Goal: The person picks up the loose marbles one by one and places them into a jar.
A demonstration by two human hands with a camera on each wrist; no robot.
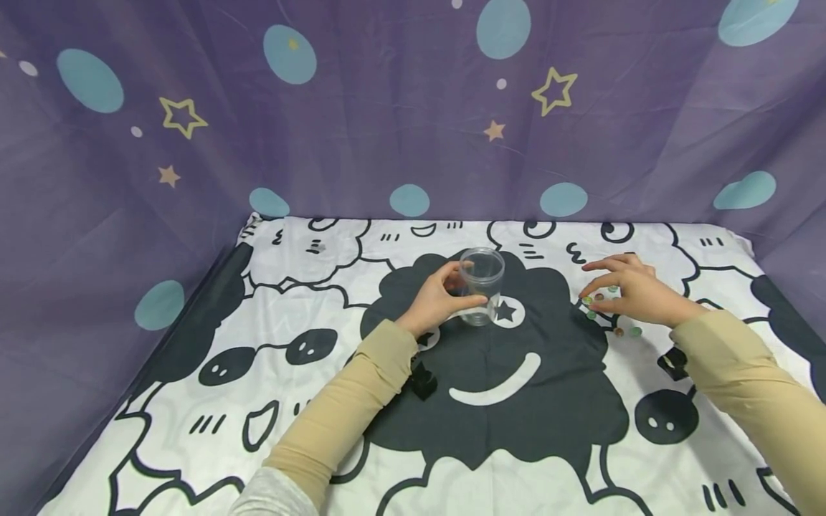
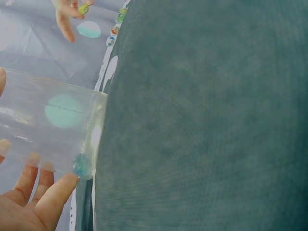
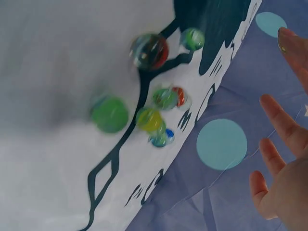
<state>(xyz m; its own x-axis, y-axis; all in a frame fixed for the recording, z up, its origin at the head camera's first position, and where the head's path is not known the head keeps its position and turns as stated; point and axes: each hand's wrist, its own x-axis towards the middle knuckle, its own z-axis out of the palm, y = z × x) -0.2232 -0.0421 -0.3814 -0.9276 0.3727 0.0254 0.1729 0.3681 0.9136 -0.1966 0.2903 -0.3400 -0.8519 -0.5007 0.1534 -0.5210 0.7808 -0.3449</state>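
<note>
My left hand [image 1: 442, 299] holds a clear plastic cup [image 1: 482, 276] upright over the dark cloud print, thumb and fingers round its side. A blue-green marble [image 2: 81, 164] lies at the bottom of the cup in the left wrist view. To the right, my right hand [image 1: 639, 292] is raised just above several loose glass marbles [image 1: 635, 332]. Between its fingertips it pinches a yellow-green marble [image 2: 83, 8], seen in the left wrist view. The right wrist view shows green marbles [image 3: 109, 114] and a red-and-clear marble [image 3: 149, 51] on the cloth; the held marble is mostly hidden there.
A white cloth [image 1: 490, 487] with black cartoon clouds covers the table. Purple curtains [image 1: 400, 107] with stars and blue ovals stand behind and at both sides. Black wrist cameras [image 1: 422, 380] sit on both sleeves.
</note>
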